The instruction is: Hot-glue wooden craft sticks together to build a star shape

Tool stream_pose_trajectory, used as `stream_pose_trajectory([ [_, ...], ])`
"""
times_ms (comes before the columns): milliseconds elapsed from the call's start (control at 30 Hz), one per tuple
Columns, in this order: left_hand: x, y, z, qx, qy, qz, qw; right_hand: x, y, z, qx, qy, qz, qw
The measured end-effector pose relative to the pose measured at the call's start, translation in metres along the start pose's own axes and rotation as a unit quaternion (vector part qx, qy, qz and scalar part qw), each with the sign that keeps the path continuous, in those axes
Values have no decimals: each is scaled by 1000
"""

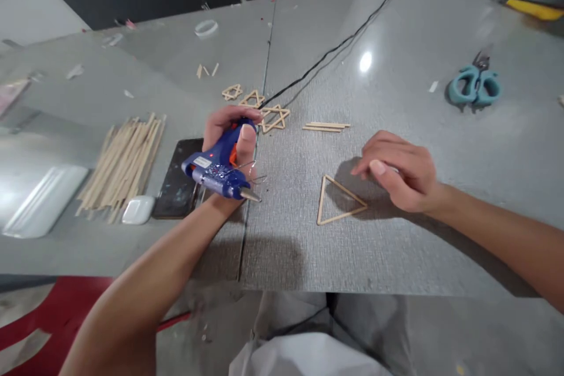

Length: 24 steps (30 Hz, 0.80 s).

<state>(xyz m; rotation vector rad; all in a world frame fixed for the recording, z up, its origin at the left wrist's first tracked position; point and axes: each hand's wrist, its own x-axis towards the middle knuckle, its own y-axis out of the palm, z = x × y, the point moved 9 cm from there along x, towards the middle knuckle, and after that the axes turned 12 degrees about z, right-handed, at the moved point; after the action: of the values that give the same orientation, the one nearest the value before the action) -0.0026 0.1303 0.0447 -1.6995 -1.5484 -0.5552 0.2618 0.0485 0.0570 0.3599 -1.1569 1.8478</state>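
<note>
My left hand (229, 135) is closed around a blue hot glue gun (215, 167), its metal nozzle pointing right and slightly down, with thin glue strands near the tip. My right hand (399, 170) hovers over the table with loosely bent fingers, the thumb apart from the index fingertip, and no held object visible. Just left of it a triangle of wooden sticks (321, 200) lies flat. Several loose sticks (326, 127) rest beyond the triangle. Behind my left hand are small six-pointed stick stars (275, 119), the nearest partly covered by my fingers.
A bundle of wooden sticks (126, 164), a white case (138, 210) and a dark phone (178, 179) lie at left. Blue-handled cutters (473, 87) sit at right, near a yellow-black tool (533, 8). The black cord (339, 46) runs across the back.
</note>
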Motion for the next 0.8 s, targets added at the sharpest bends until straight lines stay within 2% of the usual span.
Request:
stream_pose_trajectory([
  [67,0,1,-1,35,0,7,999,-5,-15,-8,8,23,-65,998],
  [167,1,3,-7,99,2,31,995,-15,-33,-25,-4,60,-127,990],
  [300,1,3,-19,141,37,45,988,-31,-58,-60,-2,157,-208,965],
  [367,1,5,-20,157,41,62,985,-41,-74,-77,29,193,-277,941],
  [500,-3,18,-20,203,58,118,970,-58,-103,-101,118,210,-422,874],
  [600,-1,33,-20,214,75,123,966,-67,-121,-113,155,223,-490,828],
  [700,19,51,-14,230,61,89,967,-77,-146,-122,159,221,-541,796],
  [767,42,67,-5,256,20,69,964,-90,-166,-128,160,222,-583,765],
  [800,55,80,1,270,-4,80,960,-98,-175,-131,160,224,-604,748],
])
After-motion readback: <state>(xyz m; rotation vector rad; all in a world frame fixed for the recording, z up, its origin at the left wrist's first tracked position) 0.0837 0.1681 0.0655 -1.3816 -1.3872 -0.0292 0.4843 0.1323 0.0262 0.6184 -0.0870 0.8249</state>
